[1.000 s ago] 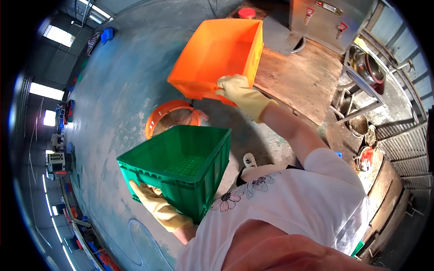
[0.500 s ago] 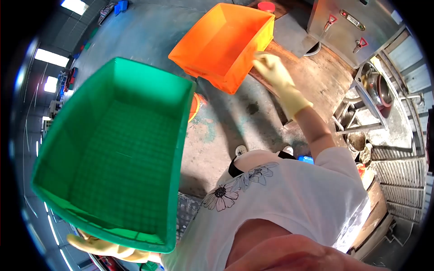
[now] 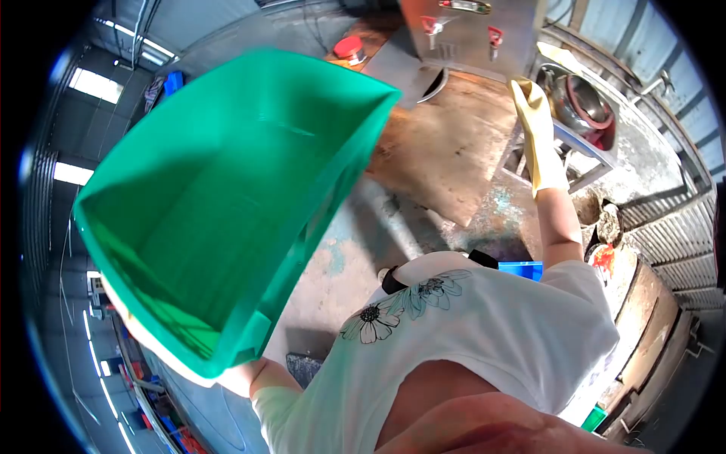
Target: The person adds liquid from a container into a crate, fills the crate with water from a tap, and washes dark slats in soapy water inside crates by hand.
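A large green plastic crate (image 3: 219,197) fills the left half of the view, tilted with its hollow inside facing me. My left hand (image 3: 155,348), in a pale yellow rubber glove, supports it along its lower left rim. The crate hides most of those fingers. On the other side, my right hand (image 3: 531,106), in a matching glove, is stretched forward with loosely bent fingers and nothing visible in it. It appears near the left side of a metal sink stand (image 3: 578,144), above the brown board; contact cannot be made out.
A metal cabinet with red-handled taps (image 3: 463,41) stands ahead. Below it lies a worn brown board (image 3: 446,144). Metal bowls (image 3: 578,102) sit in the sink at right. A red-lidded jar (image 3: 349,50) is at the back, and a blue container (image 3: 520,270) lies near my body.
My right hand has left the orange crate's edge and moved right, toward the sink. The green crate has swung right and tilted more. The orange crate no longer shows.
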`<action>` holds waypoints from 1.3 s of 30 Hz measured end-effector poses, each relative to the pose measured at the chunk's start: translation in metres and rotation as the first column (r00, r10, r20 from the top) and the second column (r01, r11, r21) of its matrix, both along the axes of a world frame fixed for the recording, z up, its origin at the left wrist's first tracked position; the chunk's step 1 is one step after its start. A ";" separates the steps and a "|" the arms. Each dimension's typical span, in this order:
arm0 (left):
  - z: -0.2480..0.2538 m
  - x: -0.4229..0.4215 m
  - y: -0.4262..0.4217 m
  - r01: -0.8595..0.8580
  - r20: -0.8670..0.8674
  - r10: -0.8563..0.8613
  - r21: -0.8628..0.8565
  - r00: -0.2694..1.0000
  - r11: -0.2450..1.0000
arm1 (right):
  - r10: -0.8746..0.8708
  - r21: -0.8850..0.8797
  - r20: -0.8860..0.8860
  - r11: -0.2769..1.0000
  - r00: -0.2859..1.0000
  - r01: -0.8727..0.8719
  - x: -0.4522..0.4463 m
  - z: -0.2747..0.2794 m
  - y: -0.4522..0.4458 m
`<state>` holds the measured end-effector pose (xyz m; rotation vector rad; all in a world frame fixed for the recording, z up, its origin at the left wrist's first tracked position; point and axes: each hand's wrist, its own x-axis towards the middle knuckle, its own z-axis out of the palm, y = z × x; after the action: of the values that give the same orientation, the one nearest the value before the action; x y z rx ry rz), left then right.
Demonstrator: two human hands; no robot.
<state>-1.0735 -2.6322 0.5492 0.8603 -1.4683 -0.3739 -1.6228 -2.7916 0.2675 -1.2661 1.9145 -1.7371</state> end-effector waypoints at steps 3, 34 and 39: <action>-0.009 -0.048 -0.039 0.190 -0.199 -0.160 0.143 0.967 0.971 | 0.085 -0.093 0.166 0.993 0.982 -0.070 -0.038 -0.007 0.019; -0.130 -0.263 -0.135 0.554 -0.739 0.000 0.505 0.674 0.661 | 0.389 0.211 -0.462 0.921 0.797 -0.327 -0.092 0.025 -0.201; -0.129 -0.268 -0.131 0.471 -0.735 0.090 0.519 0.672 0.713 | 0.515 0.190 -0.470 0.852 0.717 -0.487 -0.093 -0.030 -0.188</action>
<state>-1.3417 -2.7629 0.4206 0.9433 -0.6277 -1.3492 -1.7163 -2.9801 0.2372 -2.1455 1.5837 -1.1301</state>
